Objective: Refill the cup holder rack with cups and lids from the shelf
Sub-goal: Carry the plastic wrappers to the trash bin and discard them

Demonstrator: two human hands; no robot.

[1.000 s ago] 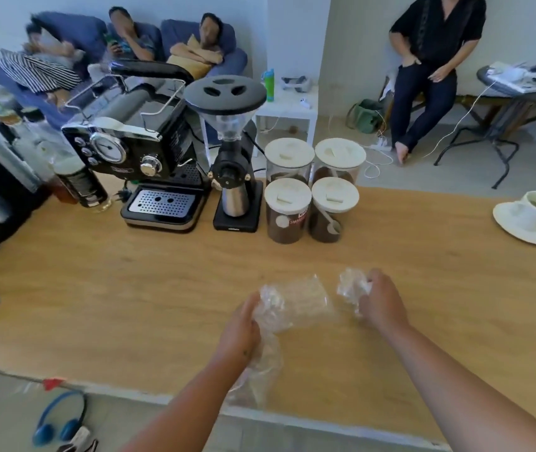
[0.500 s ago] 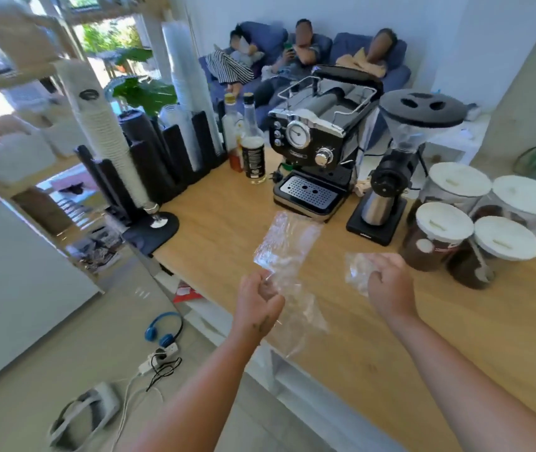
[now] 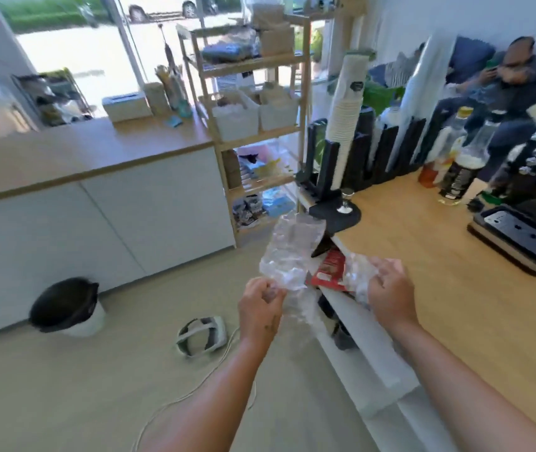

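My left hand (image 3: 261, 301) pinches a long, crumpled clear plastic wrapper (image 3: 287, 252) that stands up above it. In my right hand (image 3: 389, 288) is a smaller crumpled wad of clear plastic (image 3: 358, 272). Both hands hover over the left end of the wooden counter (image 3: 439, 288). The black cup holder rack (image 3: 371, 154) stands at the counter's far left edge, with a tall stack of white paper cups (image 3: 346, 122) in its front slot and a stack of clear cups (image 3: 418, 93) further back. The wooden shelf (image 3: 302, 102) with bins stands just left of the rack.
A black-lined trash bin (image 3: 64, 305) sits on the floor at the left by white cabinets (image 3: 97, 223). A headset (image 3: 201, 334) and cable lie on the floor. Bottles (image 3: 462, 168) and an espresso machine (image 3: 534, 220) stand on the counter at right. A person (image 3: 514, 79) sits on a sofa behind.
My view has swung left from the counter toward the shelf, floor and trash bin. Both hands still hold the plastic wrappers, now out past the counter's left end.
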